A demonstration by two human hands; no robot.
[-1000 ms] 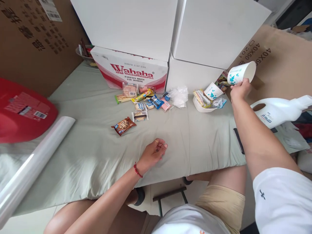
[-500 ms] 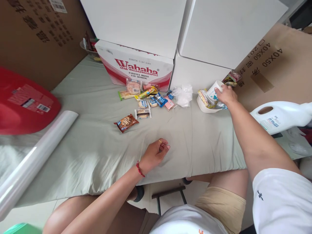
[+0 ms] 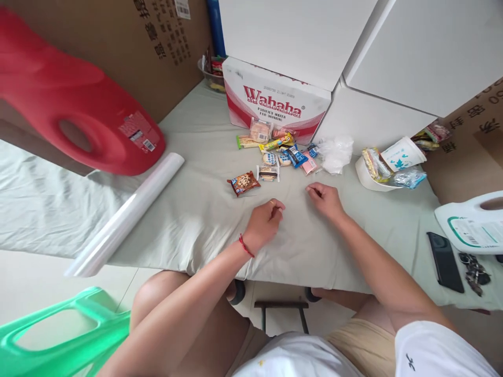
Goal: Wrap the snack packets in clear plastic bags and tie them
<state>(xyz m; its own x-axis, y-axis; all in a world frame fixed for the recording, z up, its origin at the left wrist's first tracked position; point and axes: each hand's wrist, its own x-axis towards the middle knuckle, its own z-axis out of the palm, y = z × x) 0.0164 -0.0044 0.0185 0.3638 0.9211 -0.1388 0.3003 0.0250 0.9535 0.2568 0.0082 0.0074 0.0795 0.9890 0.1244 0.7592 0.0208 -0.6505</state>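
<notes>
My left hand (image 3: 264, 224) rests on the pale green cloth (image 3: 196, 220) with its fingers curled in and nothing in them; it wears a ring and a red wrist string. My right hand (image 3: 324, 199) lies just to its right on the cloth, fingers loosely curled, holding nothing. A chocolate-chip cookie packet (image 3: 243, 183) lies a little beyond my left hand. Behind it sits a heap of small snack packets (image 3: 277, 152). At the far right a white paper cup with teal leaves (image 3: 403, 155) lies tipped on a white bowl (image 3: 365, 180) that holds more packets.
A Wahaha carton (image 3: 275, 102) and white boxes (image 3: 412, 47) stand at the back. A red jug (image 3: 78, 120) and a cling-film roll (image 3: 126, 214) lie left. A white jug (image 3: 471, 225), phone (image 3: 444, 261) and keys (image 3: 473, 268) lie right. A crumpled clear bag (image 3: 336, 154) and green plastic object (image 3: 58, 335) also show.
My right hand put the paper cup down at the bowl, let go and drew back beside my left hand. The view swung left.
</notes>
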